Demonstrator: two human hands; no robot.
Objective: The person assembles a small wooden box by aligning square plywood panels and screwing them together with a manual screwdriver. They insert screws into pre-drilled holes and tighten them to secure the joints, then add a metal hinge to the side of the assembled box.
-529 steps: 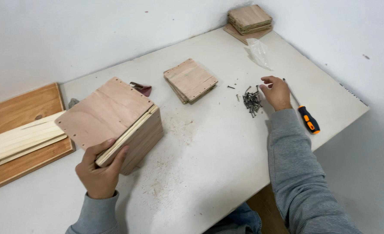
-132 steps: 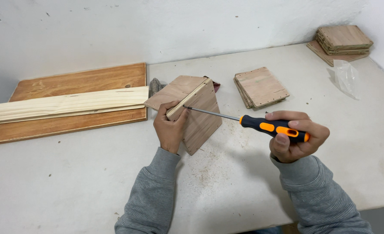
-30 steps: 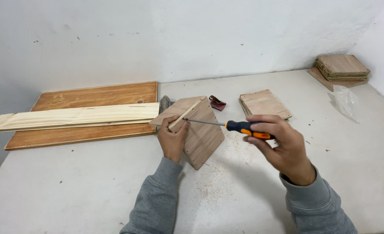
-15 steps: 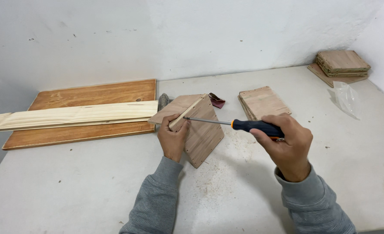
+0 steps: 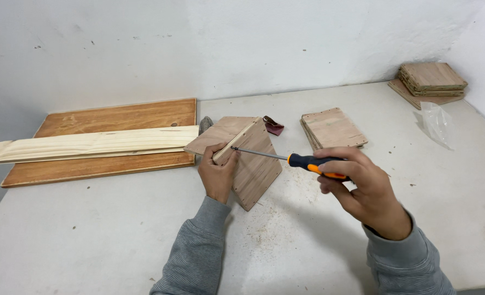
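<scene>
Head view, nearest first: two grey sleeves come up from the bottom edge, both cut off there, so the forearms are only partly seen. The right hand is curled tight around the orange-and-black handle of a screwdriver; most of the handle is buried in the fist. Its thin steel shaft runs left, nearly level, and its tip meets the upper edge of the wooden box. Whether a screw sits under the tip is too small to tell. The left hand stands on its wrist against the box's near-left side, fingers closed on a pale wooden strip at the top edge, thumb pressing beside the tip. The hand covers that corner of the box.

The box rests on the white table, tipped so one corner points towards the person, with fine sawdust scattered on the table in front of it. Just behind it lie a small dark-red object and a grey one, both hard to identify. Left of the box a pale plank lies across a brown board. To the right sits a stack of plywood squares; farther back, in the right corner, a second stack and a clear plastic bag.
</scene>
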